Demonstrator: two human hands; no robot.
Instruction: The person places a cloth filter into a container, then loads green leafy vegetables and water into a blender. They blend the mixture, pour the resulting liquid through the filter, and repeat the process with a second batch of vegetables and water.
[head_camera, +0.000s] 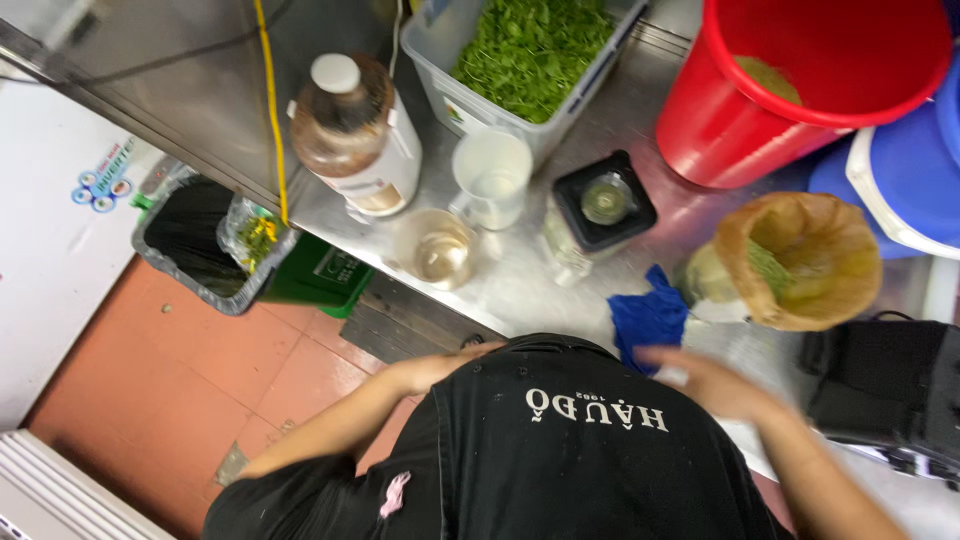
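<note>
The crumpled blue cloth (648, 317) lies on the steel table (520, 285) between both hands. The right hand (712, 385), blurred, hovers just beside it, fingers spread in a released grip. The left hand (440, 368) rests at the table edge; its grip cannot be told. Nearby stand a black-lidded blender jar (602, 208) and a mesh strainer bag (800, 262)

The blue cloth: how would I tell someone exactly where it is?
Start at the big red bucket on the steel counter. Come down past the black-lidded blender jar to the counter's near edge. The blue cloth lies crumpled there, the only soft blue thing.
</note>
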